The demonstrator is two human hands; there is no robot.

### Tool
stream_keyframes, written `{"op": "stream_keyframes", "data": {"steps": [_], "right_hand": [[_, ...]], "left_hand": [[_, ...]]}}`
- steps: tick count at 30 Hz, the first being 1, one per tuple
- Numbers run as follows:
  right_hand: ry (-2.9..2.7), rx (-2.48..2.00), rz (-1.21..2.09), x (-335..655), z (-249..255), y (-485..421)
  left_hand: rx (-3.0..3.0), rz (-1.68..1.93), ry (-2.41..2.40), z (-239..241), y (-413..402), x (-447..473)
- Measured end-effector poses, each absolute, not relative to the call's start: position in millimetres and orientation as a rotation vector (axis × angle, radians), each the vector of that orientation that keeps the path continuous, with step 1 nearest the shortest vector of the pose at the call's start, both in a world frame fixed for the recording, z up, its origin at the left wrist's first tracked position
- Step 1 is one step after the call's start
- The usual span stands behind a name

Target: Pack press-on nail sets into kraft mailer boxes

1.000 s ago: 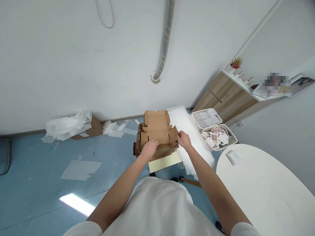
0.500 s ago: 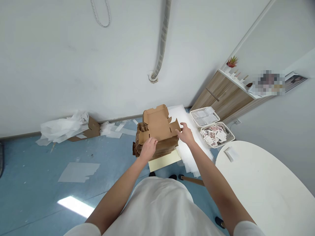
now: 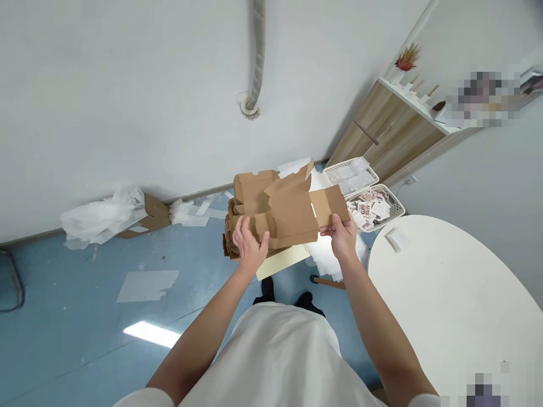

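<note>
I hold a flat, unfolded brown cardboard box blank [image 3: 288, 208] up in front of me with both hands. My left hand [image 3: 249, 246] grips its near left edge, fingers curled over the card. My right hand [image 3: 341, 237] pinches the right flap from below. Under the blank, a stack of the same brown blanks [image 3: 232, 236] rests on a pale yellow surface [image 3: 282, 262].
A round white table [image 3: 441, 294] with a small white packet [image 3: 395, 239] stands at the right. Two white baskets [image 3: 384, 199] and white foam sheets [image 3: 326, 255] lie behind the stack. A wooden cabinet [image 3: 394, 138] stands in the corner. Torn card and plastic wrap [image 3: 106, 217] litter the blue floor.
The top blank has been lifted off the stack and raised toward me. My right hand moved to its right flap, my left to its near edge.
</note>
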State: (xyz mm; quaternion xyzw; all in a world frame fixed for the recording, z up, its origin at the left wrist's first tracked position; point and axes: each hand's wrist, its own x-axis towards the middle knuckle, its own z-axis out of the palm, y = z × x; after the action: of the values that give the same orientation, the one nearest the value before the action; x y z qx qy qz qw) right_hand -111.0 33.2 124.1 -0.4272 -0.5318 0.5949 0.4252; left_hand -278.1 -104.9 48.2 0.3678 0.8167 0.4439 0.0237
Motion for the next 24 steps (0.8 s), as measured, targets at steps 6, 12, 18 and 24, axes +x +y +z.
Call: {"op": "stream_keyframes", "data": {"steps": [6,12,18,24], "right_hand": [[-1.081,-0.971,1.412,-29,133,33],[-0.841,-1.046,1.203,86,132,10],[-0.648,-1.246,0.979,205,116,-37],[-0.657,-1.544,0.72,297,87,-83]], "left_hand": [[0.908,1.342,1.99,46,-59,-242],[0.817,1.205,1.323,41,-1,-144],[1.128,1.056,1.357,50,19,-43],[1.541,0.833,1.473,54,25,43]]}}
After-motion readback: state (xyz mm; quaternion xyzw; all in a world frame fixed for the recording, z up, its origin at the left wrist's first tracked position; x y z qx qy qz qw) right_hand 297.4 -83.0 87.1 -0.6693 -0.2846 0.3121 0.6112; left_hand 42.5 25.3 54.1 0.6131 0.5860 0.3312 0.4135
